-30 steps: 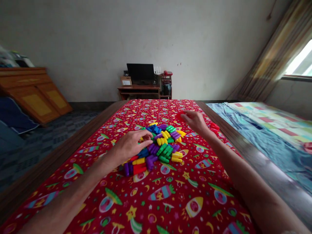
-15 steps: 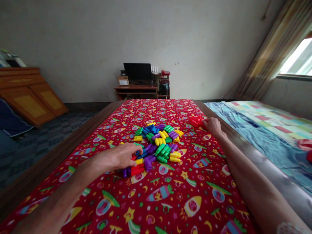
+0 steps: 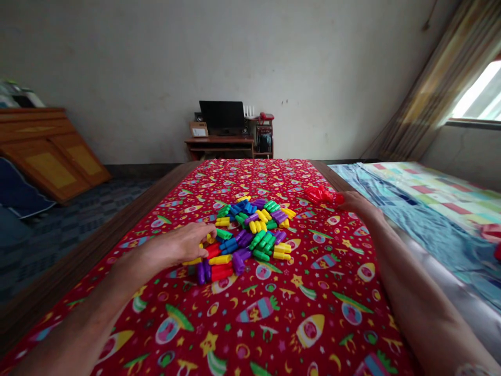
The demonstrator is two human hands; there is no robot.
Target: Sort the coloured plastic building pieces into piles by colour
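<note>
Coloured plastic toy building pieces, shaped like short joined tubes, lie in a loose heap on a red patterned cloth (image 3: 297, 334). My left hand (image 3: 191, 243) is at the heap's left side, fingers bent and thumb apart from the index finger. A yellow piece (image 3: 210, 238) shows by its fingertips; a red piece (image 3: 213, 251) lies just beside the thumb. Farther right, my right hand (image 3: 357, 202) reaches to a separate cluster of red pieces (image 3: 320, 194). Its fingers are stretched out at the nearest red piece, with their tips partly hidden.
The cloth covers a long table with a dark wooden edge (image 3: 156, 185). To the right is a bed with a blue sheet (image 3: 376, 209). Beyond the far end stands a desk (image 3: 219, 141) with a monitor (image 3: 221, 116). A wooden cabinet (image 3: 55, 156) is at left.
My left hand has shifted left, uncovering red, blue and yellow pieces. My right hand has drawn back to the right, and more of the red cluster shows.
</note>
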